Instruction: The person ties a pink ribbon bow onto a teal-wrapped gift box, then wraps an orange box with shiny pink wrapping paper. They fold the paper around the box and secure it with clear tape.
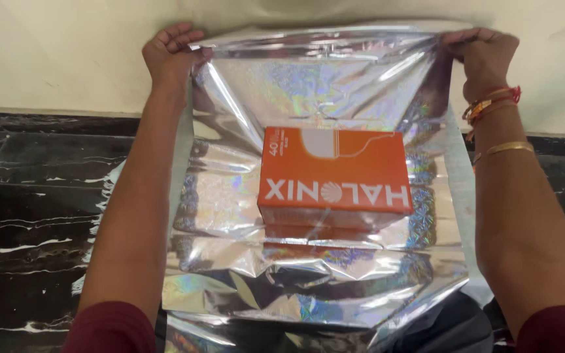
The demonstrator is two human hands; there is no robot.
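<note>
Here, dark red sleeves nearest. Shiny silver wrapping sheet (308,274) spread on black marble floor (27,196), crinkly, rainbow sparkles. Orange box (333,178) sits on sheet, in middle, between both arms, closer than hands. Far edge of sheet lifted up. Left hand (168,55) pinching far left corner, fingers curled over edge. Right hand (482,55) pinching far right corner, bangles (495,108) on wrist. Pale wall (53,52) just behind hands.

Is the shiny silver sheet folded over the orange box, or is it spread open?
Spread open. The silver sheet lies under the orange box, whose top is uncovered; both hands lift its far edge.
</note>
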